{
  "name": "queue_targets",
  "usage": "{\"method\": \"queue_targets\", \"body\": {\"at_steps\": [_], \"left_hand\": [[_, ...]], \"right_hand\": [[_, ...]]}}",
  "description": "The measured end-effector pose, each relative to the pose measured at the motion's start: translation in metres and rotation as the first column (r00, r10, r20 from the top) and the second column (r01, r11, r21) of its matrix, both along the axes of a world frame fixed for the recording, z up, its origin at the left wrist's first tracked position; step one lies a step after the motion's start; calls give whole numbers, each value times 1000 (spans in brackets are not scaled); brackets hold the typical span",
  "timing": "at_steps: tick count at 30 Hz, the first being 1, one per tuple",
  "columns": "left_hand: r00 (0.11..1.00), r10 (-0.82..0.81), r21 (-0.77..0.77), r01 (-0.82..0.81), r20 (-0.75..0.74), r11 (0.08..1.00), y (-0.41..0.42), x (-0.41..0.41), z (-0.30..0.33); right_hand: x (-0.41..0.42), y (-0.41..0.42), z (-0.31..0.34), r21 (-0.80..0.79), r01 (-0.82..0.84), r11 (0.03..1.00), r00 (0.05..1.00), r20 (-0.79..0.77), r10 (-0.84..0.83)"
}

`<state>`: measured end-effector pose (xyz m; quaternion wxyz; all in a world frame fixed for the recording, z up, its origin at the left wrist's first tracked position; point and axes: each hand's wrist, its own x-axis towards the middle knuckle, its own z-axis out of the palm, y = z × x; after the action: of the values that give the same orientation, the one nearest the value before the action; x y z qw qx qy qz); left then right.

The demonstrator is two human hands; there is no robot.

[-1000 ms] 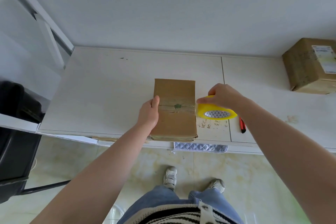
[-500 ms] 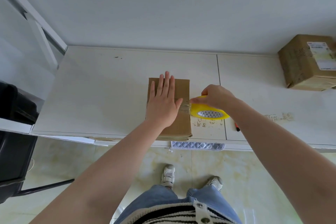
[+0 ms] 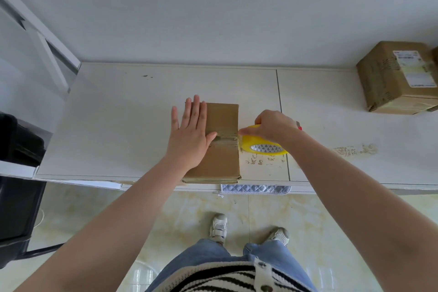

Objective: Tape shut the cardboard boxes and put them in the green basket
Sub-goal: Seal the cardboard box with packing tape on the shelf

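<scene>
Your left hand (image 3: 189, 134) presses flat on the cardboard box (image 3: 221, 144), long axis running away from you; your right hand (image 3: 275, 125) grips the yellow tape roll (image 3: 263, 146).

White table (image 3: 118, 125), quilted cloth (image 3: 256, 189) at front edge, black chair (image 3: 16, 197) left.

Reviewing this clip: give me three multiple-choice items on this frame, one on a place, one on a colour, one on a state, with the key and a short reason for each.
1. Where is the labelled box?
A. Far right of the counter
B. On the floor
C. Under the left hand

2. What colour is the tape roll?
A. Blue
B. Yellow
C. Black

3. How is the left hand placed?
A. Gripping the roll
B. Hanging idle
C. Flat, fingers straight, on the box

Key: 1 A, it sits by the wall at the counter's right end; 2 B, the roll in the right hand is yellow; 3 C, the palm lies on the box top.
</scene>
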<state>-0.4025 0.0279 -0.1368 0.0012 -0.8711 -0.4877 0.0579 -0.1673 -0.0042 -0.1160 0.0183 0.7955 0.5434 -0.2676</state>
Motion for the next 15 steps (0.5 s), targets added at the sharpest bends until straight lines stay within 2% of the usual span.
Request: {"method": "queue_targets", "body": {"at_steps": [3, 7, 8, 12, 15], "left_hand": [[997, -27, 23, 25, 68, 999, -3, 22, 2], [990, -10, -56, 18, 141, 998, -14, 41, -7], [990, -6, -50, 14, 144, 999, -15, 41, -9], [986, -7, -30, 12, 166, 999, -14, 37, -14], [986, -13, -23, 17, 167, 1000, -14, 39, -14]], "right_hand": [[0, 1, -1, 3, 0, 1000, 1000, -2, 0], [-1, 2, 0, 5, -32, 999, 999, 27, 32], [1, 1, 1, 3, -51, 999, 999, -4, 51], [24, -8, 5, 6, -51, 999, 950, -308, 50], [29, -7, 6, 22, -22, 1000, 975, -221, 26]]}}
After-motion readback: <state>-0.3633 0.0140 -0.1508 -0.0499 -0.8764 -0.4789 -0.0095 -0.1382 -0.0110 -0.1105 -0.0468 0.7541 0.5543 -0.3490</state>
